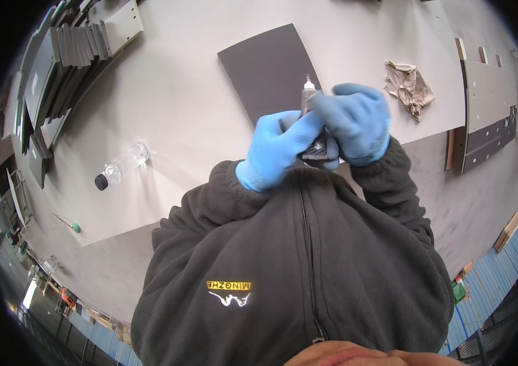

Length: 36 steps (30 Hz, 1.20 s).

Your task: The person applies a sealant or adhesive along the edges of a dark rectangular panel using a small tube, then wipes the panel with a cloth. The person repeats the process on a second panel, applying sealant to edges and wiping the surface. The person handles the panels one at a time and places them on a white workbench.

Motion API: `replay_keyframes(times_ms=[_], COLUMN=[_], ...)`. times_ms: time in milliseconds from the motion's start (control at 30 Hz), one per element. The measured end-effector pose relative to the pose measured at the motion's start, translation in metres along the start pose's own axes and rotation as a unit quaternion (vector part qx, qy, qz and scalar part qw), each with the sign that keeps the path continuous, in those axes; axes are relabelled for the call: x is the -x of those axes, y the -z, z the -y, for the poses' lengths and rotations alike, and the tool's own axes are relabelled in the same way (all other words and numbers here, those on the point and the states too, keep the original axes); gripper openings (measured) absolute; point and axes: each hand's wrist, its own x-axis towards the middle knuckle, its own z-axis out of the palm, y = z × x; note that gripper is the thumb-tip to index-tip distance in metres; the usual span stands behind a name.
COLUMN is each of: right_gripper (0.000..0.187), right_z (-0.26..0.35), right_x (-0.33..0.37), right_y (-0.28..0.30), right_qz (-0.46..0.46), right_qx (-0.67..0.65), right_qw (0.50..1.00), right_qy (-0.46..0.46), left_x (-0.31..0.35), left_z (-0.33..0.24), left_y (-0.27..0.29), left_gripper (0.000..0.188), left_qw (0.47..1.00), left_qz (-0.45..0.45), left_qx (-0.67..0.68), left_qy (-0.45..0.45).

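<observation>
My left hand (278, 149), in a light blue glove, is closed around a small squeeze tube (308, 102) with a white pointed nozzle. The tube stands nearly upright in front of my chest, nozzle away from me, and its lower part looks dark and crumpled. Against the tube's right side is my gloved right hand (361, 125), its fingers bent and smeared by motion. Whether it grips anything cannot be made out. Just beyond both hands, a dark grey panel (265, 67) lies flat on the pale work table (191, 122).
A crumpled beige rag (408, 88) lies right of the panel. On the left are a clear plastic bottle (126, 165) with a black cap and a thin tool with a green handle (76, 227). Stacked grey panels (66, 67) crowd the far left; more panels (488, 97) stand at right.
</observation>
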Motion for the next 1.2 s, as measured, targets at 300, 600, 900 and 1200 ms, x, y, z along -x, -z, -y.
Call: replay_keyframes(times_ms=[300,600,900,1200], right_gripper=[0.041,0.026,0.024,0.024], right_z=[-0.052,-0.110,-0.130,-0.145], right_x=[0.021,0.053,0.077,0.091], right_y=[-0.062,-0.184,-0.211,-0.212], right_qz=[-0.027,-0.357,-0.360,-0.332], right_qx=[-0.081,-0.547,-0.697,-0.765], right_qw=[0.995,0.535,0.366,0.307], right_qy=[-0.050,-0.536,-0.500,-0.458], left_x=[-0.047,-0.094,-0.127,-0.123], left_z=[-0.012,0.050,0.062,0.046], left_y=[0.044,0.177,0.166,0.190], left_gripper=[0.036,0.064,0.094,0.051], left_qw=[0.991,0.881,0.835,0.902], left_qz=[0.002,-0.469,-0.472,-0.384], left_qx=[-0.066,-0.019,-0.270,-0.151], left_qy=[0.112,0.064,0.086,0.129])
